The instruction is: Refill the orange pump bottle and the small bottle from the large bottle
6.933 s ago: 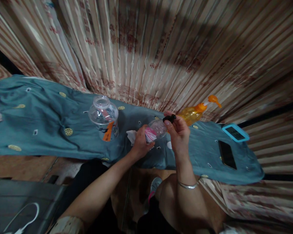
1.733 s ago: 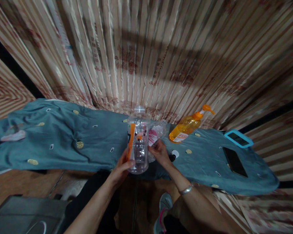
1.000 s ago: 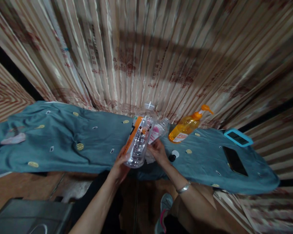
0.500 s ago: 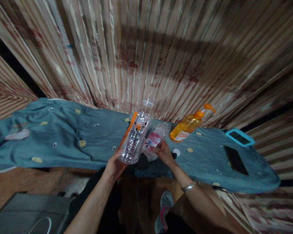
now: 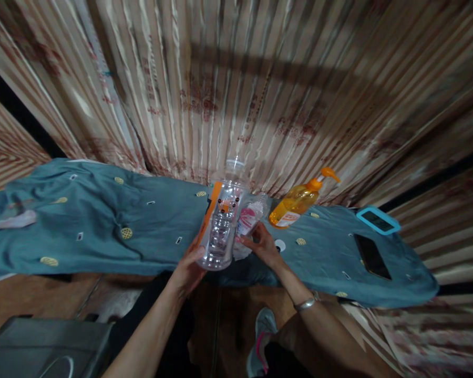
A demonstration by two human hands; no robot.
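Note:
My left hand [image 5: 189,265] is closed round the lower left side of a large clear plastic bottle [image 5: 224,220] with an orange label strip. The bottle leans, its neck pointing toward the curtain. My right hand [image 5: 262,242] grips a smaller, crumpled clear bottle [image 5: 251,215] with a pink and white label, close against the large one. Behind my right hand, an orange pump bottle [image 5: 295,203] of yellow liquid stands on the teal cloth [image 5: 150,210]. A small white disc [image 5: 279,245] lies by my right wrist; its kind is unclear.
To the right are a blue-framed digital clock [image 5: 378,220] and a black phone [image 5: 372,256]. A pale item [image 5: 16,219] lies at the far left. Striped curtains [image 5: 236,79] rise behind the cloth-covered surface. A grey box [image 5: 43,346] stands at lower left.
The large bottle has turned slightly more upright and closer to the smaller one, partly overlapping it. Both hands keep their hold. The whole view has shifted a little, moving the surroundings left.

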